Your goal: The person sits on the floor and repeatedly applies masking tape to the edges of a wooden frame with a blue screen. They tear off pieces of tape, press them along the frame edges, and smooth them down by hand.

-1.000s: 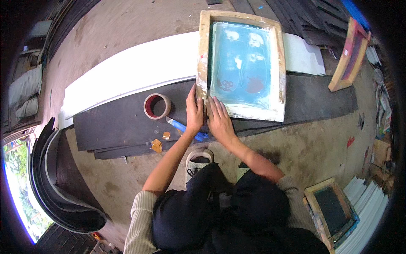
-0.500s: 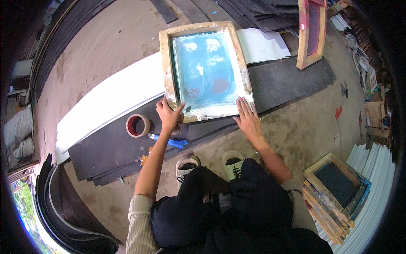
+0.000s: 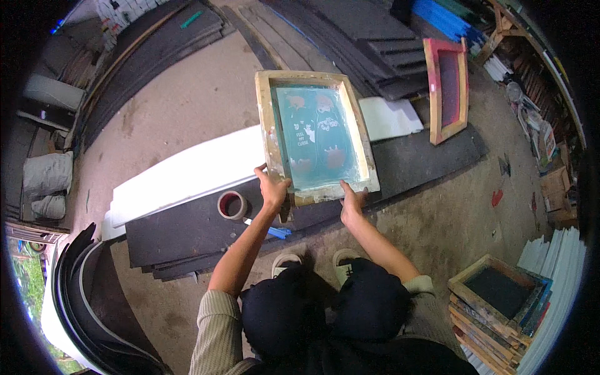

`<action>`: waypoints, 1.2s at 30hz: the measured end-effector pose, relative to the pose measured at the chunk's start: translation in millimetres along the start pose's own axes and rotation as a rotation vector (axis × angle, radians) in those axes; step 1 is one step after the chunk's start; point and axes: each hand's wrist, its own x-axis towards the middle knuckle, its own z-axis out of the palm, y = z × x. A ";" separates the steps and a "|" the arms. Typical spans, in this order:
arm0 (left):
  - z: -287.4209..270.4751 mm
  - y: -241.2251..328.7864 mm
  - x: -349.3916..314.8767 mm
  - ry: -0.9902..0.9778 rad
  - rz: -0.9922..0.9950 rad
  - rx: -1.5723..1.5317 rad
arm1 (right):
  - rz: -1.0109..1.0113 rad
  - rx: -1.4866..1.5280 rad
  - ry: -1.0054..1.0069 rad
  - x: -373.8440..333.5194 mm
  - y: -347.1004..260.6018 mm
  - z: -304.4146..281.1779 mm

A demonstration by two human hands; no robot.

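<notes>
A wooden screen-printing frame (image 3: 269,119) with teal mesh and pale printed shapes is held in front of me, its near edge raised. My left hand (image 3: 274,189) grips the near left corner, thumb on top and fingers going under the side. My right hand (image 3: 353,205) is closed on the near edge towards the right, thumb on top; its fingers are mostly hidden underneath. Under the frame lie a stack of white sheets (image 3: 187,159) and dark grey sheets (image 3: 181,231). A roll of tape (image 3: 221,206) and a blue-handled tool (image 3: 278,232) rest on the dark sheets, near my left forearm.
A second screen frame, red and wooden (image 3: 435,112), stands upright on the dark sheets at right. Stacked screen frames (image 3: 464,286) sit on white strips at lower right. Curled dark sheets (image 3: 69,281) stand at lower left; more dark sheets (image 3: 387,56) lie at the back.
The screen frame has tilted, its near edge coming up off the sheets. My right hand has gone from lying flat on its corner to gripping the near edge. The whole view has shifted.
</notes>
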 end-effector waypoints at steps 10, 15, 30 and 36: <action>-0.4 109.8 -41.7 0.248 0.316 -0.585 | -0.526 0.387 -0.083 -100.8 -111.4 49.8; -7.9 129.4 -57.0 0.197 0.432 -0.648 | -0.780 0.496 -0.234 -121.8 -144.1 24.3; -102.6 73.7 51.9 0.203 0.339 0.228 | -0.748 -0.230 -0.540 73.7 -170.4 -72.8; -32.5 -60.7 56.2 0.166 0.131 0.251 | -1.077 -0.869 -0.152 165.0 -100.8 -45.6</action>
